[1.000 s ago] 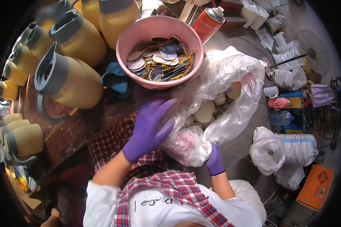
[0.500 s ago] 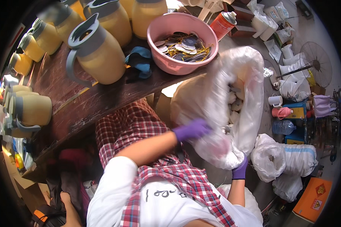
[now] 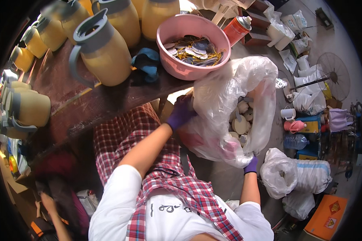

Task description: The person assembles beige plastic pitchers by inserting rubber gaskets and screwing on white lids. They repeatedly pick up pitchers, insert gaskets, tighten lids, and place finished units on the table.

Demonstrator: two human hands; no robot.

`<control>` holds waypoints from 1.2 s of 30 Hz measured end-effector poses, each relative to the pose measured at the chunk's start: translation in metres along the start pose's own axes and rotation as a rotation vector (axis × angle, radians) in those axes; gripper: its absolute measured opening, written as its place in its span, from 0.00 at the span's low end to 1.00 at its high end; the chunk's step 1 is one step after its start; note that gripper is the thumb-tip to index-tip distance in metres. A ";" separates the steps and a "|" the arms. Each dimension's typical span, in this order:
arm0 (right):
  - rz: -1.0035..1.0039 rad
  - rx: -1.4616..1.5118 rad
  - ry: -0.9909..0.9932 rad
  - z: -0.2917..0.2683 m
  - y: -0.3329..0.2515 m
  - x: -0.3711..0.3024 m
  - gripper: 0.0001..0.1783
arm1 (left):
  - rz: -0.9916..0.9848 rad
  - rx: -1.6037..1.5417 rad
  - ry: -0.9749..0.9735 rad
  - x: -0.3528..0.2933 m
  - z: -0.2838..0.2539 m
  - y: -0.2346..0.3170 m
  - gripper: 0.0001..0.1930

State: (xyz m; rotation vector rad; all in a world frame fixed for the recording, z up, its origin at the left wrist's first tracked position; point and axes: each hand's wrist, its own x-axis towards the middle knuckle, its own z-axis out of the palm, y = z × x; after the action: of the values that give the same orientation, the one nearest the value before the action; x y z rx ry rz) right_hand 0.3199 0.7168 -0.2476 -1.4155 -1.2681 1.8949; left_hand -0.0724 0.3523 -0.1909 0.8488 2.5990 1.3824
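One big clear plastic bag [image 3: 213, 96] stands open right of the table's [image 3: 64, 80] near edge, closer to you than the one pink basin [image 3: 183, 72]; the pale rounded parts [image 3: 240, 124] inside are too heaped to count. The basin holds a jumble of tags with gold strings [image 3: 195, 52]. Beside it are one red spray can [image 3: 236, 30], on its right, and one blue cloth [image 3: 149, 66], on its left. At least six yellow-and-grey jugs [image 3: 108, 58] stand at the far left. Your gloved right hand [image 3: 251, 165] is closed on the bag's near edge, fingertips partly hidden. Your gloved left hand [image 3: 182, 112] is against its left side, in shadow; how far open, I cannot tell.
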 end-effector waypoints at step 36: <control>-1.222 -1.482 0.494 0.123 -0.140 -0.217 0.32 | 0.760 0.093 -0.048 -0.055 -0.133 0.150 0.25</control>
State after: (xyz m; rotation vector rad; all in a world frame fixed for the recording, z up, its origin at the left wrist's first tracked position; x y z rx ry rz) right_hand 0.2650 0.5639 -0.0128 -0.8945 -2.4447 -0.3675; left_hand -0.0022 0.2921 -0.0046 1.9932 2.4012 1.3235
